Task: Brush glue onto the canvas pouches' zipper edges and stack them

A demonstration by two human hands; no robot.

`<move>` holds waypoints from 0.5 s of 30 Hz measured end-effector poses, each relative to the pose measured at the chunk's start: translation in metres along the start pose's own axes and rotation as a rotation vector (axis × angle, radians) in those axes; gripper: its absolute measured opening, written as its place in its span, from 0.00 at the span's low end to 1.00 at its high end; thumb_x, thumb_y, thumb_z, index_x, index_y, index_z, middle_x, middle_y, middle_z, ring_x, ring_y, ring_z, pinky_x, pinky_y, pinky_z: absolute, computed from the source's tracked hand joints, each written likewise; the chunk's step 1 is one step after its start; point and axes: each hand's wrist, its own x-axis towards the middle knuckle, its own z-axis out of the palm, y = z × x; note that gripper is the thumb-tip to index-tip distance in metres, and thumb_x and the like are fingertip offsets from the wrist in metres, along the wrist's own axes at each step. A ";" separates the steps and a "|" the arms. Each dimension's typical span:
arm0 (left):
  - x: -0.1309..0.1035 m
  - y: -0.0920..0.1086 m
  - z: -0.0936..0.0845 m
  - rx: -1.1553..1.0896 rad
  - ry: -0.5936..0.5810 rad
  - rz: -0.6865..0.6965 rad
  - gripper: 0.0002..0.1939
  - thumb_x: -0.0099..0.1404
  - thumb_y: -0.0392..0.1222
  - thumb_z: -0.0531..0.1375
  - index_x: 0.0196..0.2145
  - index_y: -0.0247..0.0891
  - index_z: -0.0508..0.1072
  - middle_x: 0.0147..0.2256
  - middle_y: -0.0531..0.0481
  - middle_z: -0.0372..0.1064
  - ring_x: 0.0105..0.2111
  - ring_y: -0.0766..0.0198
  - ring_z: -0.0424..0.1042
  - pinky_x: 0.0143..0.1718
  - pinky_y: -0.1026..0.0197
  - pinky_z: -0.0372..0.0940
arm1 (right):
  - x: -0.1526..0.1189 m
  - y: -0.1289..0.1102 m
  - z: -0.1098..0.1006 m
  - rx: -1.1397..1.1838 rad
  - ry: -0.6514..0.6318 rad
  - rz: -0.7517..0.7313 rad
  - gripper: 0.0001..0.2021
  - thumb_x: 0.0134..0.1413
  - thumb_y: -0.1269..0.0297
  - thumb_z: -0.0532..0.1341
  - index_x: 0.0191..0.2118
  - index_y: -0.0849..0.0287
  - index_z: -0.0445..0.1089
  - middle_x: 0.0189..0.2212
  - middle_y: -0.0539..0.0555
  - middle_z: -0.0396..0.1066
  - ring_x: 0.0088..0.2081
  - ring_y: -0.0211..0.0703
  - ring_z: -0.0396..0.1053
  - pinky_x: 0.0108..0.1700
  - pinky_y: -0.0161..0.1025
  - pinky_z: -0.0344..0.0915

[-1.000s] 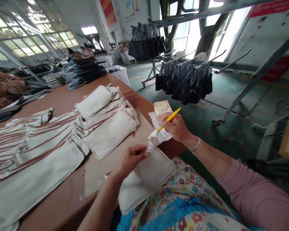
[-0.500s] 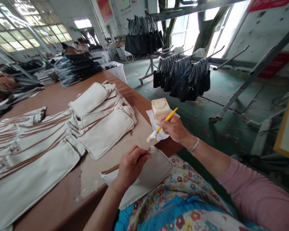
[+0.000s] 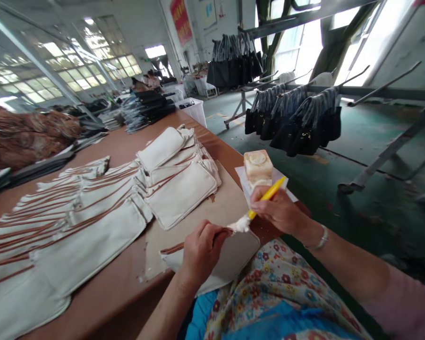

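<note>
A cream fabric piece with a brown-trimmed upper edge lies partly on the table's corner and partly over my lap. My left hand pinches that edge near its middle. In my right hand is a yellow-handled brush, tilted down to the left. Its tip is coated in white paste and meets the edge just right of my left fingers. Behind the right hand, a squarish translucent tub with whitish stuff on it stands on a white sheet at the table's edge.
Overlapping rows of cream pieces cover the left of the brown table. Dark bags hang on a metal rack beyond the right edge. Brown material and dark stacks lie farther back. People are in the far background.
My right hand has brought the brush down from above the fabric onto its trimmed edge. My left hand keeps its pinch. The whole view has shifted, with things now farther right.
</note>
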 end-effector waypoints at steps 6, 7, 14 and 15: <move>-0.018 -0.004 -0.129 0.310 0.178 -0.112 0.04 0.66 0.42 0.62 0.36 0.41 0.75 0.31 0.51 0.73 0.28 0.65 0.72 0.29 0.65 0.64 | -0.010 0.002 -0.013 0.126 0.203 0.043 0.06 0.47 0.66 0.70 0.27 0.58 0.72 0.13 0.45 0.53 0.15 0.31 0.49 0.18 0.32 0.43; -0.018 -0.007 -0.157 0.368 0.178 -0.133 0.05 0.66 0.44 0.63 0.37 0.41 0.75 0.31 0.51 0.74 0.29 0.65 0.72 0.29 0.65 0.63 | -0.012 0.006 -0.017 0.114 0.218 0.074 0.07 0.47 0.65 0.70 0.27 0.58 0.72 0.13 0.45 0.53 0.16 0.31 0.49 0.18 0.33 0.43; 0.014 -0.109 -0.271 0.515 -0.082 -0.281 0.16 0.64 0.54 0.63 0.36 0.37 0.78 0.30 0.52 0.75 0.31 0.64 0.70 0.34 0.66 0.60 | -0.030 0.037 -0.027 0.103 0.318 0.235 0.11 0.45 0.59 0.72 0.24 0.52 0.69 0.14 0.49 0.50 0.15 0.32 0.48 0.17 0.41 0.37; 0.020 -0.132 -0.272 0.532 -0.114 -0.311 0.18 0.64 0.56 0.62 0.34 0.36 0.78 0.30 0.52 0.75 0.31 0.64 0.70 0.34 0.66 0.61 | -0.032 0.038 -0.026 0.110 0.328 0.247 0.11 0.44 0.59 0.72 0.24 0.52 0.69 0.14 0.49 0.50 0.15 0.32 0.48 0.17 0.41 0.37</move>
